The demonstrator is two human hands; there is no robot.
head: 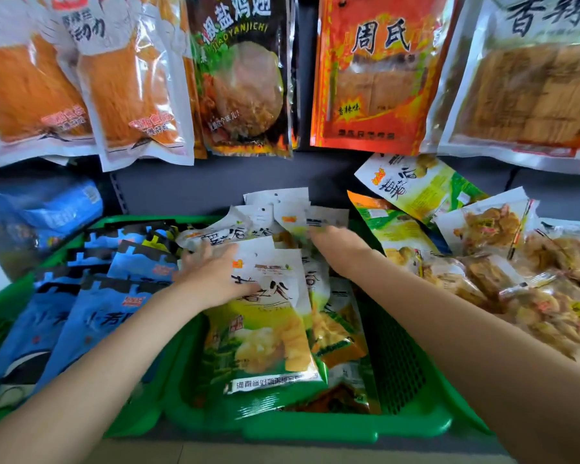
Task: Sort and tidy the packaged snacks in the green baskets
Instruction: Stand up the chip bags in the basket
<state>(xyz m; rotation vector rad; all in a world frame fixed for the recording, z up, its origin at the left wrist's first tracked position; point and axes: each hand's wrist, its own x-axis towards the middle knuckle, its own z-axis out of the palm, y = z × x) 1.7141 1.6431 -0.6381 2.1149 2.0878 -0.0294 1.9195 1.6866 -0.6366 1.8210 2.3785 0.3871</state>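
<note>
shop | hanging snack packets [245,75] | stocked green baskets [315,426]

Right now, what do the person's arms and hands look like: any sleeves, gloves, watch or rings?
Both forearms are bare up to the frame edge: no sleeves show. The left hand and the right hand wear no gloves, and no watch, bracelet or ring is visible. The right hand's fingers are motion-blurred, so a thin ring there could be missed.
</note>
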